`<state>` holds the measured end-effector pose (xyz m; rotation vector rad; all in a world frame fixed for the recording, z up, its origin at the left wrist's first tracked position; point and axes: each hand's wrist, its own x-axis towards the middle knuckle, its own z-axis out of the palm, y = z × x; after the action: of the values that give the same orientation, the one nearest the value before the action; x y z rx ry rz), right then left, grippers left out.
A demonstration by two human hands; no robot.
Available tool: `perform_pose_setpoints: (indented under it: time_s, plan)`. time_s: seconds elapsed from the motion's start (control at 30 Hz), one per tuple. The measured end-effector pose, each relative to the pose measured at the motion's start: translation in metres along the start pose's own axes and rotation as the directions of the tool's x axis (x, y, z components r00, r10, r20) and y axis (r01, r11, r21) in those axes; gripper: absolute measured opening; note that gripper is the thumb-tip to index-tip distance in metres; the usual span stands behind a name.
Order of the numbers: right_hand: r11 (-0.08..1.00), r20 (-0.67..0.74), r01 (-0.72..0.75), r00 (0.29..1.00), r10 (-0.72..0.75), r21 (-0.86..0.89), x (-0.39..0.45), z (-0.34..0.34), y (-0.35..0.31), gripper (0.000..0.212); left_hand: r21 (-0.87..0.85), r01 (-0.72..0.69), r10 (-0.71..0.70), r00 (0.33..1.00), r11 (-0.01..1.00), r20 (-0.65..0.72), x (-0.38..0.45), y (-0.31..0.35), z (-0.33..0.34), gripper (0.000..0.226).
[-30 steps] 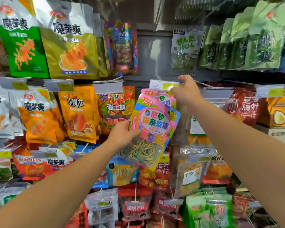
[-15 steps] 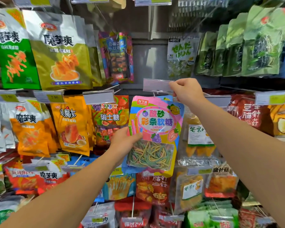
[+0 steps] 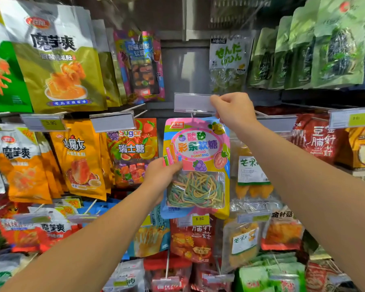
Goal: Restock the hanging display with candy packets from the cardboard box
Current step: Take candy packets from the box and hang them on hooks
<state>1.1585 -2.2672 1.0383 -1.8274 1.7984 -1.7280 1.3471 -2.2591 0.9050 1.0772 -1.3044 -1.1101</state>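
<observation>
A wall of hanging snack bags fills our view: yellow-green pouches (image 3: 59,66) at upper left, orange pouches (image 3: 78,161) below them, pale green bags (image 3: 316,51) at upper right, red bags (image 3: 318,140) at right. Price-tag holders stick out on pegs in front of each row.

In the middle we hold a candy packet (image 3: 196,165), pink and blue on top with a clear window showing striped yellow, green and pink candy strips. It hangs upright just under a blank clear tag holder (image 3: 193,103), between the fruit-print sugar bag (image 3: 135,148) on its left and a clear bag of mango slices (image 3: 251,171) on its right. We cannot tell whether its top hole is threaded on the peg.

Our left hand (image 3: 162,175) grasps the packet's left edge at mid-height, thumb on the front over the printed candy sticks. Our right hand (image 3: 233,110) is clenched at the right end of the tag holder and touches the packet's top right corner; we cannot tell which of the two the fingers pinch.

Compared with a second ago, the packet stands straight where it was tilted, and it sits square under the holder. The second like packet that showed behind it then is now hidden. Our right hand has come down from above the tag to its right end, and our left hand keeps the same grip.
</observation>
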Motion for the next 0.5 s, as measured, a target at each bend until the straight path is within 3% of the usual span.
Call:
perform_pose_setpoints:
  time_s: [0.5]
  plan:
    - [1.0, -0.004, -0.002, 1.0, 0.002, 0.017, -0.0025, 0.0007, -0.0019, 0.046, 0.004, 0.003, -0.003, 0.999, 1.0, -0.045, -0.006, -0.0036, -0.0023, 0.01]
